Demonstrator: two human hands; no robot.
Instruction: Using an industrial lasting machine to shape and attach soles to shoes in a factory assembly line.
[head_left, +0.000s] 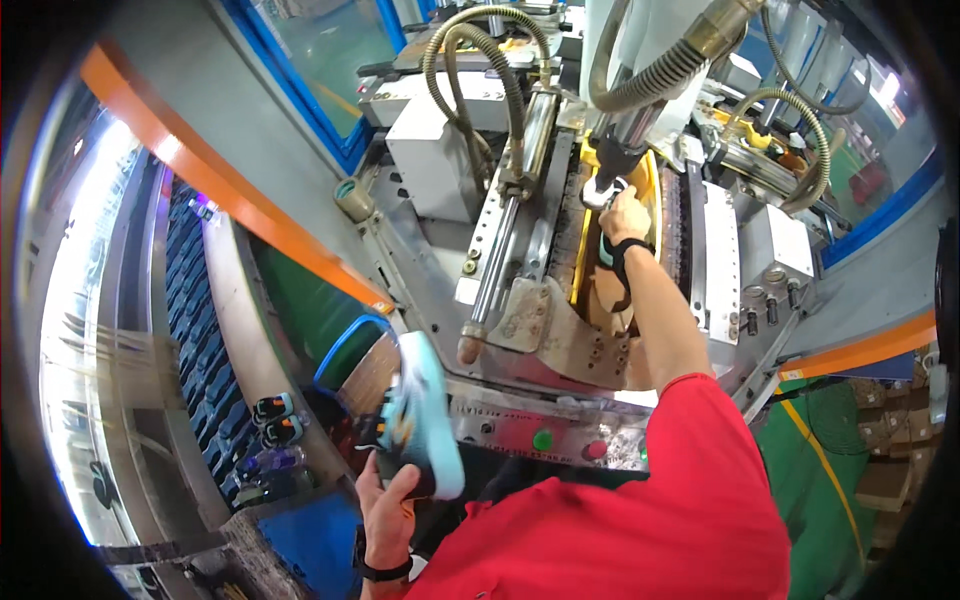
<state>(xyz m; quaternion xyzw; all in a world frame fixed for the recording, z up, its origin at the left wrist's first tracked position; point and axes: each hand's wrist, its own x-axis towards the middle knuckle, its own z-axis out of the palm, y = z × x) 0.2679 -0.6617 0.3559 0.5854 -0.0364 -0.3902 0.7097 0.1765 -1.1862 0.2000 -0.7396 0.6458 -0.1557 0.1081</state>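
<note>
1. Holding light-blue-and-black sneaker (428,400) in left hand (388,510), bottom of frame, left of centre. Thumb and fingers closed round heel end; toe up, pale sole to the right.
2. Probably gripped low to leave toe and sole untouched; probably held apart from machine (525,315) to avoid knocking it.
3. Reaching with right hand (627,215) into machine, upper right of centre. Fingers curled at white piece (603,193), just under dark press head (618,160). Can't tell whether gripping or only touching; fingertips partly hidden.
4. Teal patch (605,252) just left of right wrist; perhaps part of another shoe, too covered to tell.
5. Yellow-edged sides (652,185) flanking right hand; likely set facing each other to brace anything placed between.
6. Black-and-orange shoes (275,420) close together at edge of blue-black conveyor (195,300), lower left; likely kept there for easy left-side access.
7. Green button (543,440) and red button (595,451) on front panel, lower centre; presumably mounted there for quick pressing.
</note>
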